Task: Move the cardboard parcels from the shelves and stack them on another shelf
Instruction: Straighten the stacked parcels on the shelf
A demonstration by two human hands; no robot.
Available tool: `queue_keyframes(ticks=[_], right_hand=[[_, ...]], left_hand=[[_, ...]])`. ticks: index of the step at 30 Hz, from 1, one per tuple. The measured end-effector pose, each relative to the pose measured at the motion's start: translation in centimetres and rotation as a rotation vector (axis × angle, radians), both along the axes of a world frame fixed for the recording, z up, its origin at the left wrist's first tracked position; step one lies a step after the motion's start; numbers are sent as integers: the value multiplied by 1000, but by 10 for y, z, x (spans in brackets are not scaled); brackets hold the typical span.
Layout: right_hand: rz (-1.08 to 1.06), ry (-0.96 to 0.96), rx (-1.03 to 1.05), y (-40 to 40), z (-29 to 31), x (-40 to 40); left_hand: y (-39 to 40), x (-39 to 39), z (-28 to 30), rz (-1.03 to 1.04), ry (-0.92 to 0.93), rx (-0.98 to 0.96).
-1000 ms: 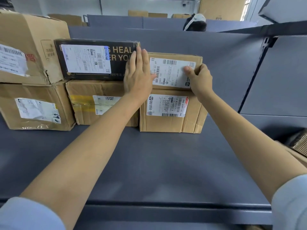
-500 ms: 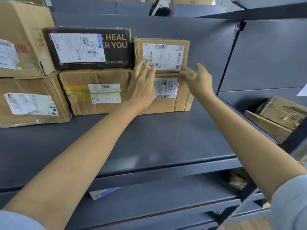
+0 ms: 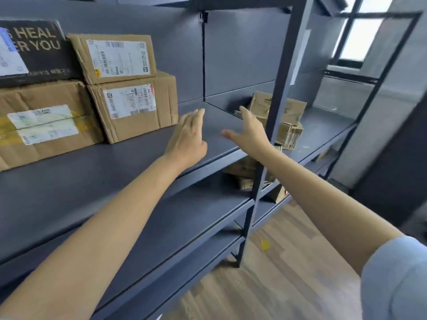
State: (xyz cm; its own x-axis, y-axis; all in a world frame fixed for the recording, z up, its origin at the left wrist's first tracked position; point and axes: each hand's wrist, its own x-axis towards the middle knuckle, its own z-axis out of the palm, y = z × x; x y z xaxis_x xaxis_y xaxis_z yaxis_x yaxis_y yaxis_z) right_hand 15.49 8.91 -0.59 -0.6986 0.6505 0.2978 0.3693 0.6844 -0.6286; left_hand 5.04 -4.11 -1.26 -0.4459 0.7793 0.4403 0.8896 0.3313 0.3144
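A small labelled cardboard parcel [image 3: 115, 57] lies on top of a larger brown parcel [image 3: 136, 107] at the left of the grey shelf [image 3: 129, 162]. Beside them sit a black box [image 3: 34, 49] and another taped brown parcel [image 3: 44, 125]. My left hand [image 3: 188, 139] hovers open over the bare shelf, right of the stack, touching nothing. My right hand [image 3: 248, 130] is open too, fingers spread, reaching toward the neighbouring shelf bay. There several crumpled cardboard parcels [image 3: 286, 118] lie in a heap behind the upright post.
A dark metal upright post [image 3: 270, 125] divides the two shelf bays. More cardboard parcels [image 3: 247, 176] lie on the lower right shelf. Lower grey shelves [image 3: 184, 222] run below. Wooden floor [image 3: 288, 273] shows at the bottom right, a window at the top right.
Both hands have come off the stacked parcels and moved right, empty. The view has swung right, bringing the neighbouring bay and its parcels into sight.
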Motion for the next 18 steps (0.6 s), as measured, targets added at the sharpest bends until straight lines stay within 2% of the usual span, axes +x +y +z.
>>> queue_keyframes(ticks=[4, 9, 14, 18], right_hand=[[-32, -32, 7, 22, -7, 63], [-150, -136, 73, 65, -17, 140], [-261, -260, 152, 114, -30, 228], [-327, -313, 120, 157, -46, 282]], left_hand=[[33, 49, -5, -104, -33, -33], [82, 105, -14, -162, 10, -70], [142, 165, -32, -174, 120, -259], [183, 207, -46, -178, 83, -334]])
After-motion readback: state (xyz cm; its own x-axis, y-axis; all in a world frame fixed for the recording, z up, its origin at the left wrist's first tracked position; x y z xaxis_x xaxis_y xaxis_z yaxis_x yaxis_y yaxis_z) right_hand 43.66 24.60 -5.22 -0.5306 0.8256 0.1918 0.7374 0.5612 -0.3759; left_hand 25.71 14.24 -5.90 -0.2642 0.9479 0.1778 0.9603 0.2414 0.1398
